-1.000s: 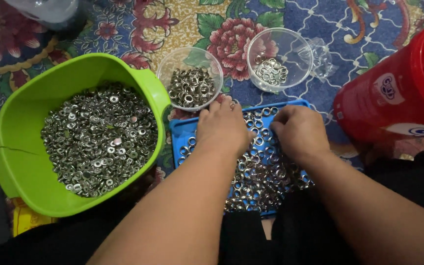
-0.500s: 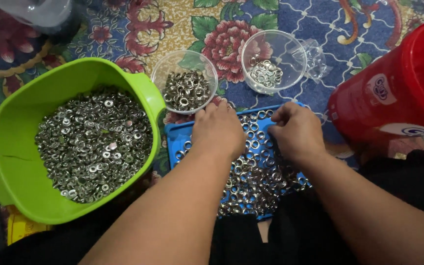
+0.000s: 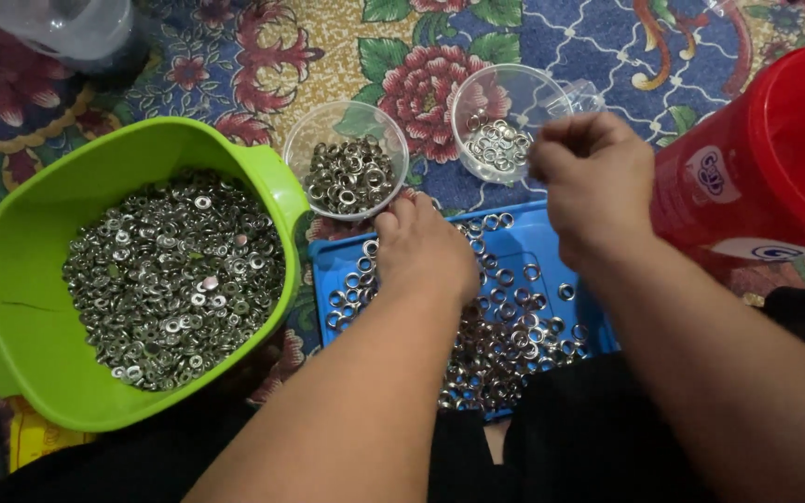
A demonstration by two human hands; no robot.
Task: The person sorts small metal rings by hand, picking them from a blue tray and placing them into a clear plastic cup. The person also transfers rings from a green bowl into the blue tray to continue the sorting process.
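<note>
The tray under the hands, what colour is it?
The tray is bright blue, seen in the head view.

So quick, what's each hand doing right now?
Left hand: palm down, fingers resting on the metal rings in the blue tray; a grip cannot be told.
Right hand: raised beside the right clear bowl, fingertips pinched; contents cannot be told.

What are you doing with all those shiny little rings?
A person is picking through metal rings on a blue tray. The left hand rests on the rings; the right hand is lifted with pinched fingers beside a clear cup. Another clear cup and a green tub hold rings too.
</note>
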